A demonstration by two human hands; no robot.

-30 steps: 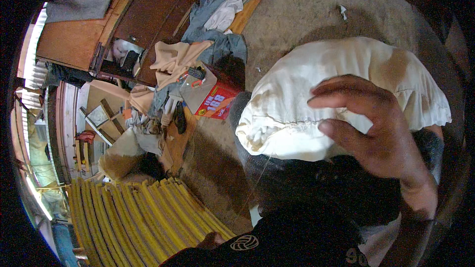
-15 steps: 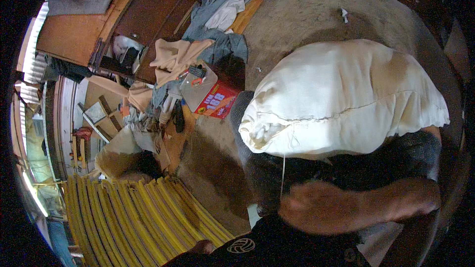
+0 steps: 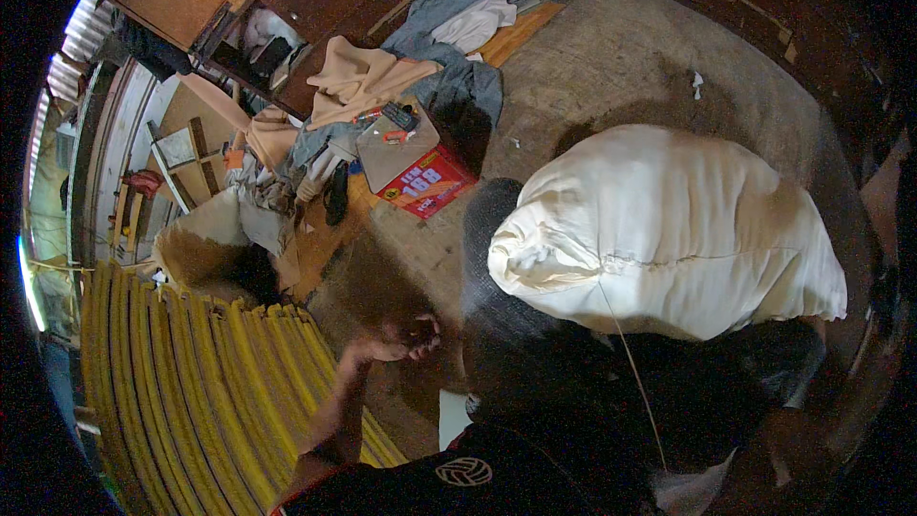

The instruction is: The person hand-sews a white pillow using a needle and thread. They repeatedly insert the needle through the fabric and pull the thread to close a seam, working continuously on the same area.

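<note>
Left hand (image 3: 411, 337) half-curled, hold unclear, right hand out of view; red lettered box (image 3: 415, 164) ahead, stuffed white cushion (image 3: 678, 229) rightward.

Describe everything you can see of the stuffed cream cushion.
The stuffed cream cushion is plump, its cloth looking soft and wrinkled, partly shaded. It lies lengthwise across the person's dark-trousered legs. Folds bunch at its left end; a puckered seam runs along its lower side. A thin thread trails toward the lower right. The left hand is apart from it.
</note>
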